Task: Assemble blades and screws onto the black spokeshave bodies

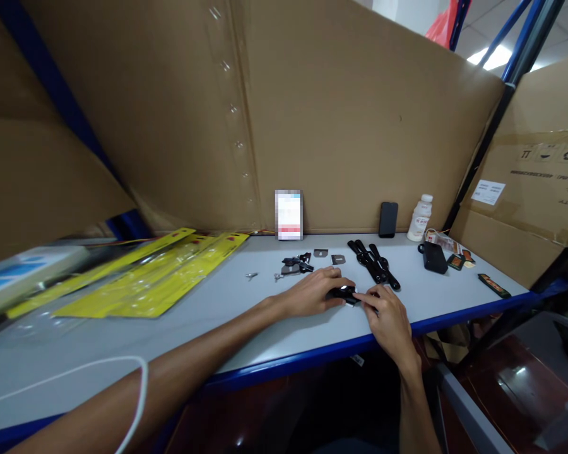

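Note:
Near the front edge of the table, my left hand (319, 291) is closed around a glossy black part (344, 292) with a bright silvery patch. From the other side my right hand (387, 315) pinches the same part with thumb and forefinger; its exact kind is hidden by the fingers. Just beyond lies a pile of long black handle-like pieces (375, 261). Two flat metal plates, one grey plate (320, 253) and another plate (339, 259), rest behind my left hand. Left of them is a cluster of small black parts (296, 263), with a small silvery piece of hardware (251, 275) further left.
Yellow blister packs (170, 284) cover the table's left side. A lit screen (288, 215) and a dark phone (388, 219) lean against the cardboard wall. A white bottle (420, 218) and black case (434, 258) stand right. A white cable (142, 378) crosses my left forearm.

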Action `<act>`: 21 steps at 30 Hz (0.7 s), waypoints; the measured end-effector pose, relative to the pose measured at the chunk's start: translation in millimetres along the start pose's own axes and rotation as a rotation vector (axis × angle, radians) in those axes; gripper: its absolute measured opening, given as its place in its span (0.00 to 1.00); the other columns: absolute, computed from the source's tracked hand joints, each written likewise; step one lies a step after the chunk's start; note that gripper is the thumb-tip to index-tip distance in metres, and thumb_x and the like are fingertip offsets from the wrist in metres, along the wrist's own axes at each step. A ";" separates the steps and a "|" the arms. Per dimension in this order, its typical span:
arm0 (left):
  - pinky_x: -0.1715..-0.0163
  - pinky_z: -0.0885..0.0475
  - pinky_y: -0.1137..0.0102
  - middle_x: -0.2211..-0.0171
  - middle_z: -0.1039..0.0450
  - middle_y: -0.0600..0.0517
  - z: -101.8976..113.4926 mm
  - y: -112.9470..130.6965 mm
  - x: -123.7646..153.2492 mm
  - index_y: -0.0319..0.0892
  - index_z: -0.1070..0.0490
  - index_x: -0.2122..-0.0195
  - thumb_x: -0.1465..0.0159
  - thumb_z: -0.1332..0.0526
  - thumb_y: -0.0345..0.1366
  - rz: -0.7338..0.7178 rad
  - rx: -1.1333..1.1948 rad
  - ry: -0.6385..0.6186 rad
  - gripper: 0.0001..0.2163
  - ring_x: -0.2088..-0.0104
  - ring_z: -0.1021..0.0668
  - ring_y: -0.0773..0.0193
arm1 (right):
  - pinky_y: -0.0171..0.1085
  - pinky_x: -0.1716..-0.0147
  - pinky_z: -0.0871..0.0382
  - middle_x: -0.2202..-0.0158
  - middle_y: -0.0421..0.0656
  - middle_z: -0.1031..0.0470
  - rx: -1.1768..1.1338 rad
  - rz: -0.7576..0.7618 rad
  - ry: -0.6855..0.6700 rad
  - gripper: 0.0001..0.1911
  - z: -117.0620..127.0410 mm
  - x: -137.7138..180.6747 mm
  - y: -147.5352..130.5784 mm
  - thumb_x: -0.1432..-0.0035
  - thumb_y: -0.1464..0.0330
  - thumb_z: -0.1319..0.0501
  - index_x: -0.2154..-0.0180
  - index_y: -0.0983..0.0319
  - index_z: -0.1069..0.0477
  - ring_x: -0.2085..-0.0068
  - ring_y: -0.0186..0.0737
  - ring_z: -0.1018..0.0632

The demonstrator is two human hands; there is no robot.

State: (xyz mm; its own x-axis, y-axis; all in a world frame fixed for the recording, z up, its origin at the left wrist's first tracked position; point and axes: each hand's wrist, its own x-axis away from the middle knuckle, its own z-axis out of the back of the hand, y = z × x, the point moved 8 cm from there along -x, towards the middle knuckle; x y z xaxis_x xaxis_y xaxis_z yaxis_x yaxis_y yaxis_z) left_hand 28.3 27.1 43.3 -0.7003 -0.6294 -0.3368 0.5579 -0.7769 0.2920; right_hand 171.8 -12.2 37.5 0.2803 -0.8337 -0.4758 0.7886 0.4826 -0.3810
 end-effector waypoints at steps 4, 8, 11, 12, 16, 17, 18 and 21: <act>0.52 0.30 0.61 0.57 0.27 0.46 0.4 -0.4 -0.1 0.46 0.26 0.44 0.33 0.37 0.38 0.008 0.014 -0.008 0.16 0.55 0.25 0.55 | 0.40 0.51 0.32 0.58 0.43 0.24 0.007 -0.002 -0.004 0.19 1.0 -0.2 -1.1 0.34 0.74 0.42 0.49 0.50 0.22 0.54 0.42 0.25; 0.51 0.31 0.62 0.57 0.26 0.45 -2.7 0.2 -0.7 0.46 0.26 0.44 0.33 0.38 0.38 0.022 0.012 -0.018 0.17 0.55 0.25 0.56 | 0.40 0.52 0.32 0.58 0.43 0.24 0.017 0.007 -0.006 0.19 0.7 -0.1 -1.1 0.34 0.74 0.43 0.49 0.49 0.22 0.55 0.42 0.25; 0.52 0.31 0.63 0.56 0.25 0.45 3.6 -0.5 -4.1 0.45 0.27 0.43 0.34 0.37 0.40 0.013 0.029 -0.026 0.18 0.55 0.24 0.56 | 0.40 0.52 0.31 0.58 0.43 0.24 0.022 0.020 -0.005 0.19 -0.9 0.2 1.5 0.34 0.74 0.43 0.49 0.49 0.22 0.55 0.43 0.26; 0.52 0.31 0.63 0.55 0.25 0.45 11.0 -3.4 -5.3 0.45 0.27 0.42 0.33 0.38 0.41 0.016 0.031 -0.017 0.19 0.55 0.24 0.56 | 0.41 0.52 0.31 0.58 0.43 0.24 0.022 0.022 -0.005 0.19 -1.7 0.2 2.8 0.34 0.74 0.43 0.49 0.49 0.22 0.55 0.44 0.26; 0.57 0.32 0.68 0.58 0.23 0.46 74.7 -43.0 4.1 0.41 0.23 0.52 0.32 0.44 0.36 0.229 -0.144 0.146 0.12 0.59 0.24 0.59 | 0.41 0.53 0.31 0.58 0.43 0.24 0.006 0.022 0.000 0.19 -3.9 -0.2 6.9 0.34 0.73 0.44 0.49 0.49 0.21 0.55 0.43 0.26; 0.58 0.32 0.68 0.59 0.23 0.46 88.5 -58.5 12.3 0.40 0.23 0.56 0.33 0.43 0.34 0.338 -0.231 0.115 0.10 0.59 0.24 0.59 | 0.41 0.53 0.31 0.57 0.43 0.24 0.001 0.022 0.002 0.19 -4.2 -0.3 7.1 0.34 0.73 0.44 0.49 0.50 0.21 0.55 0.43 0.26; 0.60 0.32 0.69 0.61 0.23 0.46 100.1 -76.6 24.1 0.40 0.23 0.60 0.35 0.43 0.34 0.483 -0.308 0.053 0.09 0.60 0.24 0.58 | 0.41 0.52 0.32 0.57 0.43 0.24 -0.001 0.021 0.004 0.19 -4.3 -0.5 7.1 0.34 0.73 0.44 0.50 0.50 0.21 0.55 0.43 0.26; 0.61 0.32 0.68 0.64 0.22 0.46 114.7 -120.0 69.5 0.40 0.24 0.61 0.40 0.37 0.35 0.844 -0.349 -0.210 0.07 0.60 0.23 0.56 | 0.42 0.52 0.32 0.57 0.43 0.24 -0.009 0.017 0.005 0.18 -4.7 -0.5 6.0 0.35 0.74 0.44 0.50 0.51 0.21 0.55 0.44 0.26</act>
State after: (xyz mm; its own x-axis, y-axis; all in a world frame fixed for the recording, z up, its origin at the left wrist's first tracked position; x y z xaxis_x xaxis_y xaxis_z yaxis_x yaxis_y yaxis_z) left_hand -138.4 78.5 87.6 -0.0499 -0.9979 0.0424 0.9965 -0.0469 0.0697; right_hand 173.7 -7.7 31.7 0.2910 -0.8242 -0.4859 0.7791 0.4989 -0.3796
